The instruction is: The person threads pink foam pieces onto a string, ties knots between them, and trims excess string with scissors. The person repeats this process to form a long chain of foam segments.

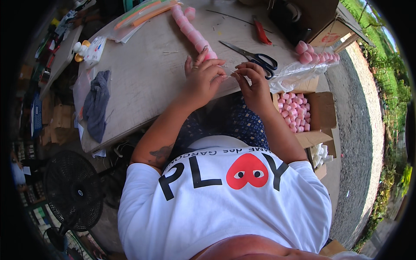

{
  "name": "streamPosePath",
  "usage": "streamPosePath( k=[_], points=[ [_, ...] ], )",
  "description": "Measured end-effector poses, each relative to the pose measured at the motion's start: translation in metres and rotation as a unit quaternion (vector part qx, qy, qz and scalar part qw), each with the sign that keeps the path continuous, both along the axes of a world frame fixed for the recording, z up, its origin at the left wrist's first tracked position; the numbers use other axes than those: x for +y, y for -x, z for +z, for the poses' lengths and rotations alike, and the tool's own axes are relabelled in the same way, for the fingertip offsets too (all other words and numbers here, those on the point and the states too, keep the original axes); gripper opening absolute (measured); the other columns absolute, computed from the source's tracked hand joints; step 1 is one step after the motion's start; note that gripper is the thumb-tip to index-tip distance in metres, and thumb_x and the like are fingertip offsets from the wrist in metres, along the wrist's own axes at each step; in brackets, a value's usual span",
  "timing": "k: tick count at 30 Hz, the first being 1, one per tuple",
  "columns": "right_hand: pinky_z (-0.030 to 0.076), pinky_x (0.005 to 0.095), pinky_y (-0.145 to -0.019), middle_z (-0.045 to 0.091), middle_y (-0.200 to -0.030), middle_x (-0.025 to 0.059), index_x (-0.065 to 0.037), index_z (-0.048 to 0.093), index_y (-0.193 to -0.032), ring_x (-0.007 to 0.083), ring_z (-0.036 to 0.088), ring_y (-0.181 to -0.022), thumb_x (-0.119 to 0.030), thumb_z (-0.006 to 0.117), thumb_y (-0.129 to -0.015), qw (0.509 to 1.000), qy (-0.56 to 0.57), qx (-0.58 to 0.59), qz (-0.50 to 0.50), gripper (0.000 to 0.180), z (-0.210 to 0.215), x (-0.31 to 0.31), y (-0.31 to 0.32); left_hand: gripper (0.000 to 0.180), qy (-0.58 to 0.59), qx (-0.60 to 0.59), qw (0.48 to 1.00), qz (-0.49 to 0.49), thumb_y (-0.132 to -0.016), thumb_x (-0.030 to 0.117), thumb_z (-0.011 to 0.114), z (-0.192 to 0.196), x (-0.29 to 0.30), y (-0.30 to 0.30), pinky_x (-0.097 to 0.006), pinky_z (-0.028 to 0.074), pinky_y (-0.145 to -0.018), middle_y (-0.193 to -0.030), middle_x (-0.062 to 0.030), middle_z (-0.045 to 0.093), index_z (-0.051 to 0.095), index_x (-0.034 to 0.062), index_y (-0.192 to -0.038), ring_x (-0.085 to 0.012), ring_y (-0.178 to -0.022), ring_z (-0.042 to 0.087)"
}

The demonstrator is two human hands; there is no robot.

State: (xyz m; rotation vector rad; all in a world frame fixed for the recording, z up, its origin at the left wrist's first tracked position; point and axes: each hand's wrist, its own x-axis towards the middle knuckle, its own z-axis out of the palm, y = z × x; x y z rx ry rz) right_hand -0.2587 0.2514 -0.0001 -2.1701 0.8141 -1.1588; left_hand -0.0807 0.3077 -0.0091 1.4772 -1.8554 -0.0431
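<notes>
Near the table's front edge, my left hand (pixel 203 80) and my right hand (pixel 253 84) are close together, each with thumb and finger pinched. Between their fingertips runs a thin pale strand (pixel 229 71), too fine to tell its material. A row of pink cup-shaped pieces (pixel 190 32) lies end to end across the table and reaches to my left fingers. Whether the strand passes through the row is hidden. Just beyond my right hand rest scissors (pixel 264 63) with dark blue handles, blades pointing to the far left.
Right of me, a cardboard box (pixel 323 110) holds many pink pieces (pixel 294 112). More pink pieces (pixel 310 54) sit on plastic at the table's right edge. A red-handled tool (pixel 261 32) lies beyond the scissors. A grey cloth (pixel 96 106) and white bottle (pixel 94 52) are left; a black fan (pixel 73 190) stands lower left.
</notes>
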Motion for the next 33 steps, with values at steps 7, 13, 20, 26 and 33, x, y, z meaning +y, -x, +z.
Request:
streamPosePath(
  k=[7,13,20,26,33],
  points=[
    [0.046,0.0294,-0.083,0.054,-0.109,0.0105,0.001,0.062,-0.095,0.0217,0.056,-0.098,-0.005,0.062,-0.087,0.977,-0.166,0.042,0.13,0.011,0.01,-0.002,-0.005,0.007,0.031,0.017,0.999,-0.012,-0.093,0.016,0.055,-0.004,0.001,-0.01,-0.058,0.003,-0.109,-0.106,0.0015,0.064,0.058,0.0143,-0.1,-0.0256,-0.125,0.049],
    [0.04,0.0256,-0.092,0.043,-0.118,0.0047,0.001,0.059,-0.101,0.012,0.05,-0.103,-0.008,0.057,-0.094,0.92,-0.304,-0.046,0.244,0.012,0.009,-0.013,-0.011,0.009,-0.011,0.134,0.991,-0.015,-0.094,0.015,0.054,-0.003,-0.001,-0.013,-0.057,0.002,-0.109,-0.1,0.0001,0.063,0.057,0.0133,-0.102,-0.0175,-0.102,0.06],
    [0.04,0.0283,-0.093,0.048,-0.117,0.0083,0.0,0.06,-0.099,0.0167,0.049,-0.109,-0.005,0.058,-0.091,0.974,-0.14,-0.012,0.179,0.009,0.014,-0.003,-0.02,0.015,0.003,0.209,0.978,-0.007,-0.093,0.026,0.056,-0.003,-0.001,-0.008,-0.059,0.012,-0.105,-0.087,0.0014,0.061,0.062,0.0124,-0.088,-0.0168,-0.089,0.058],
    [0.042,0.0317,-0.094,0.052,-0.115,0.0132,-0.001,0.061,-0.093,0.0253,0.05,-0.111,-0.002,0.063,-0.085,0.996,0.048,0.051,0.058,0.008,0.02,0.007,-0.027,0.021,0.024,0.16,0.987,-0.012,-0.093,0.027,0.054,-0.003,-0.003,-0.009,-0.047,0.023,-0.098,-0.082,0.0025,0.058,0.062,0.0121,-0.082,-0.0149,-0.089,0.056],
    [0.041,0.0296,-0.093,0.052,-0.118,0.0083,0.001,0.065,-0.097,0.0172,0.053,-0.107,-0.011,0.06,-0.091,0.929,-0.321,-0.057,0.175,0.014,0.026,-0.001,-0.019,0.017,0.025,0.139,0.99,-0.003,-0.092,0.024,0.056,-0.005,-0.002,-0.01,-0.041,0.023,-0.097,-0.081,0.0041,0.058,0.064,0.0127,-0.083,-0.0138,-0.09,0.054]
  ],
)
